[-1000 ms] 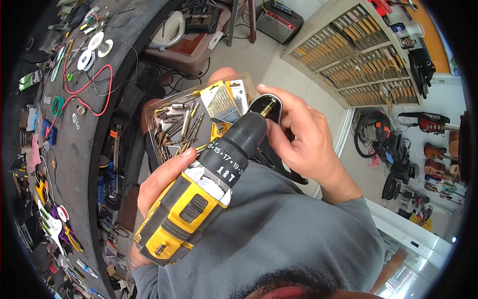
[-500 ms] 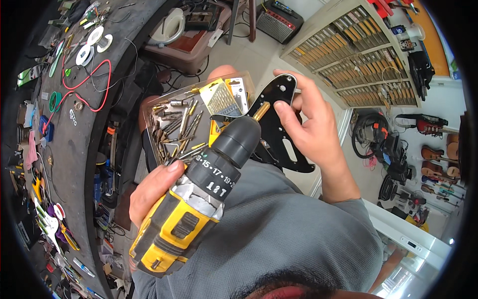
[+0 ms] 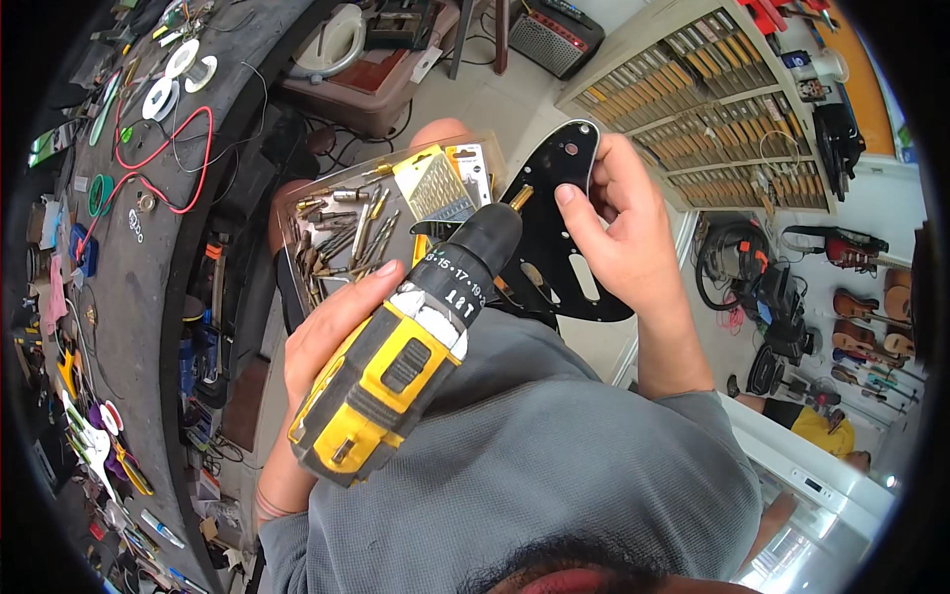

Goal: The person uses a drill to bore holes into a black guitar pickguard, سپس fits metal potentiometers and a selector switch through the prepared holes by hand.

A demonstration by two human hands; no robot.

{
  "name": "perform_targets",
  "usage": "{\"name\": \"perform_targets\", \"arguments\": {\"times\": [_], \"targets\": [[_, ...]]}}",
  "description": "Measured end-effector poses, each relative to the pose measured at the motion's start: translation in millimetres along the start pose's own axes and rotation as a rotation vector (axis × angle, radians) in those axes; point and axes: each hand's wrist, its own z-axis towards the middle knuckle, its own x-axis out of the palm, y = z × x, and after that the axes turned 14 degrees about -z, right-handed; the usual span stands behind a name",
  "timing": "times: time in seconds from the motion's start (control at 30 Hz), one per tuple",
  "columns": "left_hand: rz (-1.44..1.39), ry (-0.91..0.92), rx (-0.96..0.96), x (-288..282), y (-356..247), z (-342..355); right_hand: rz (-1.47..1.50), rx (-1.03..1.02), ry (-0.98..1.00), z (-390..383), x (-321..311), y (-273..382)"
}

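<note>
My left hand (image 3: 322, 337) is wrapped round a yellow and black cordless drill (image 3: 381, 371). From its black chuck (image 3: 485, 243) sticks a gold-coloured bit (image 3: 521, 198), its tip over the face of a black guitar pickguard (image 3: 542, 223); whether the tip touches cannot be made out. My right hand (image 3: 633, 233) pinches the pickguard's upper right edge, thumb on top and fingers behind. Slots and small holes show in the plate. Behind the drill, a clear tray (image 3: 297, 188) at my lap holds several loose drill bits (image 3: 341, 238) and a yellow bit-set packet (image 3: 430, 183).
On the left runs a dark workbench (image 3: 168, 247) with a red cable (image 3: 203, 158), wire spools and hand tools. Ahead are a small amplifier (image 3: 544, 42) and a slotted rack (image 3: 708, 89). Guitars (image 3: 859, 305) hang at the right, near a person in yellow (image 3: 826, 433).
The drill and my left hand have shifted up and to the right. My right hand has raised the pickguard slightly. A person in yellow shows more clearly at the far right.
</note>
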Motion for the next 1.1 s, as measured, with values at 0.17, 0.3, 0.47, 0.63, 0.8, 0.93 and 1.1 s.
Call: {"name": "perform_targets", "arguments": {"times": [0.17, 0.3, 0.47, 0.63, 0.8, 0.93, 1.1], "targets": [[0.014, 0.024, -0.017, 2, 5, 3, -0.189, -0.014, 0.119, 0, -8, 2], [-0.029, 0.006, 0.003, 1, 8, 4, -0.109, -0.001, 0.059, -1, -4, -4], [0.057, -0.003, -0.112, -2, 7, 2, -0.191, -0.041, 0.099, 4, -6, -3], [0.047, 0.015, -0.097, -2, 11, -1, -0.224, -0.097, 0.089, 5, -6, -9], [-0.023, 0.009, -0.003, 7, 8, 10, -0.284, -0.056, 0.17, 3, -8, -6], [-0.019, 0.033, -0.042, 10, 6, 11, -0.291, -0.063, 0.192, 3, -11, -3], [-0.012, 0.019, -0.016, 12, 8, 9, -0.297, -0.136, 0.179, -1, -7, -7]]}}
